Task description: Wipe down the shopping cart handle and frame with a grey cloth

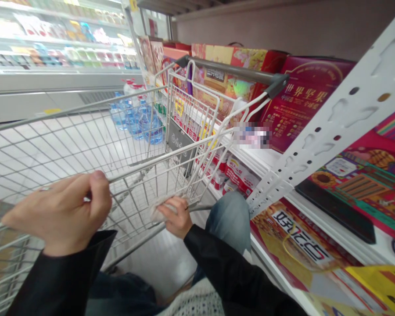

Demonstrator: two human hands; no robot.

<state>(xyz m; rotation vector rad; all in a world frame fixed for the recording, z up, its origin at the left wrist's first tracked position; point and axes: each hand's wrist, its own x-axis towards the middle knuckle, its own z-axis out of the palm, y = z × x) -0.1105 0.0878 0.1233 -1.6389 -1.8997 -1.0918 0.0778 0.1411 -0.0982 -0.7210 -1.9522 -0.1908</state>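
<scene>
Hands [66,206] hold cloth [156,212] and cart [180,144], its long axis crosswise, handle [230,70] rightward.

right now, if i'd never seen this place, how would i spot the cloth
Find the wire shopping cart beside the white shelving, then look low on the cart's nearer side. There, the right hand holds a crumpled, whitish cloth. Its soft, bunched shape sets it apart from the cart's stiff metal.
</scene>
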